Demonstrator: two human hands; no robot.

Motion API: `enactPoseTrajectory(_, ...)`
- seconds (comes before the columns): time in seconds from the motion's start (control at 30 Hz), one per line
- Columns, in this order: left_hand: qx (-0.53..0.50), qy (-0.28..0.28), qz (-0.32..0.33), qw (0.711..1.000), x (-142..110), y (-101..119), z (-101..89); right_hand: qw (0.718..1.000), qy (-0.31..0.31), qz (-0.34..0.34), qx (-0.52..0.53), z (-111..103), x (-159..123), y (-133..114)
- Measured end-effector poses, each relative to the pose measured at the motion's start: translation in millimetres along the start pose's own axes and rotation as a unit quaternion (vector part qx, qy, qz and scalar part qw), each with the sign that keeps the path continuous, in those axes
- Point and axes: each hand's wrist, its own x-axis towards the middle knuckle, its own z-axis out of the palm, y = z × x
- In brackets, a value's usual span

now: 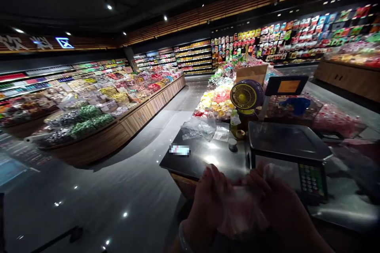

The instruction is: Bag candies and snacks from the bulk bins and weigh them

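Both my hands are raised close together at the bottom centre, over the near edge of a dark counter (196, 154). My left hand (206, 203) and my right hand (279, 201) are closed on a thin clear plastic bag (242, 205) stretched between them. The bag looks crumpled and see-through; what is inside it cannot be made out. A bracelet circles my left wrist. Just beyond my right hand stands a weighing scale (286, 140) with a flat dark pan and a keypad (311, 180).
On the counter lie crumpled clear bags (198, 128), a small bottle (235, 123) and a yellow-and-purple fan (246, 95). Long wooden display bins of wrapped sweets (97, 114) run on the left. Shelves of packets (297, 35) line the far wall. A glossy floor aisle (124, 182) lies between.
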Motion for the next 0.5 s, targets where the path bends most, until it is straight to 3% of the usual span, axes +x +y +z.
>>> enactPoseTrajectory(0.07, 0.051, 0.019, 0.008, 0.998, -7.1, 10.9, 2.0, 0.998, -0.004, -0.004, -0.066, 9.6, -7.0, 8.2)
enactPoseTrajectory(0.13, 0.12, 0.029, -0.017, 0.992, -15.6, 23.6, 5.3, 0.979, 0.003, -0.05, -0.196, 15.3, -11.0, 12.0)
enactPoseTrajectory(0.27, 0.241, -0.066, -0.135, 0.959, -36.0, 48.5, 7.6, 0.878, -0.017, -0.146, -0.456, 24.8, -12.0, 9.1)
enactPoseTrajectory(0.4, 0.361, -0.123, -0.149, 0.912, -52.0, 61.4, 8.3, 0.809, -0.102, -0.105, -0.57, 47.2, -21.1, -3.7)
enactPoseTrajectory(0.5, 0.406, -0.128, -0.195, 0.884, -61.1, 62.4, 9.6, 0.781, -0.164, -0.08, -0.598, 63.4, -36.1, -12.3)
